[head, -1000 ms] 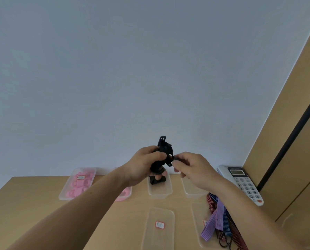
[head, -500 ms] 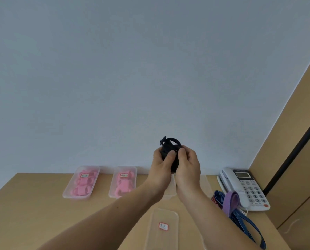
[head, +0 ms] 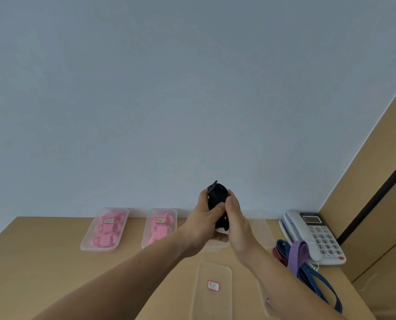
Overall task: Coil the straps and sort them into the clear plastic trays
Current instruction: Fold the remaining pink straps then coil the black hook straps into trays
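A coiled black strap is held up above the back of the wooden desk. My left hand grips it from the left and my right hand grips it from the right, thumbs pressed on the coil. A clear tray lies right under my hands, mostly hidden. Two clear trays at the back left hold pink coiled straps. An empty labelled clear tray lies near me. Loose purple, blue and red straps lie in a heap at the right.
A white desk telephone stands at the back right beside a brown cabinet wall. Another clear tray sits between my hands and the phone. A pale wall rises behind the desk.
My right hand has come in against the coil, and both hands now hold it together. The view has swung left and down a little, showing both pink trays.
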Available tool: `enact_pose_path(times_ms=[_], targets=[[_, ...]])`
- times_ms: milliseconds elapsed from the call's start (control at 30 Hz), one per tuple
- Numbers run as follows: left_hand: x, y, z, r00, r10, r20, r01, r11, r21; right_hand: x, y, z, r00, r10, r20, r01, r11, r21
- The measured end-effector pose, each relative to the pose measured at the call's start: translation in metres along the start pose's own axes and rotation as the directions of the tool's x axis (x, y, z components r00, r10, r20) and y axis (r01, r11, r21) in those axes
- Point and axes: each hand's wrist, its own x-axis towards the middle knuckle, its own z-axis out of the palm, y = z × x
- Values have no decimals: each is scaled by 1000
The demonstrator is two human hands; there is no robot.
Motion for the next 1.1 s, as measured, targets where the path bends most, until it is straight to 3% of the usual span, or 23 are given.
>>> enact_pose_path(times_ms=[67, 167, 300, 400, 667, 867, 1033, 1100], targets=[[2, -5, -9, 1000, 10, 12, -11, 998, 61, 2, 3, 0, 999, 4, 36, -2, 998, -69], [4, -10, -31, 1000, 7, 14, -10, 982, 186, 9, 1, 1, 994, 76, 76, -49, 951, -306], [5, -20, -56, 998, 26, 65, -52, 897, 439, 25, 1, 3, 991, 51, -121, -100, 890, -446], [9, -24, -63, 991, 66, 115, -110, 893, 436, 35, 6, 10, 988, 50, -146, -111, 889, -443], [39, -37, -60, 984, -130, 125, 81, 939, 336, 66, 30, 2, 958, -33, -283, -153, 778, -610], [67, -59, -59, 952, -246, 182, 230, 967, 105, 107, 57, -31, 977, 110, -182, -201, 758, -620], [98, -84, -63, 944, -309, 117, 278, 934, 224, 146, 82, -64, 980, 192, -54, -185, 767, -615], [107, -96, -67, 948, -317, 24, 294, 900, 321, 163, 93, -77, 973, 229, 19, -162, 742, -651]])
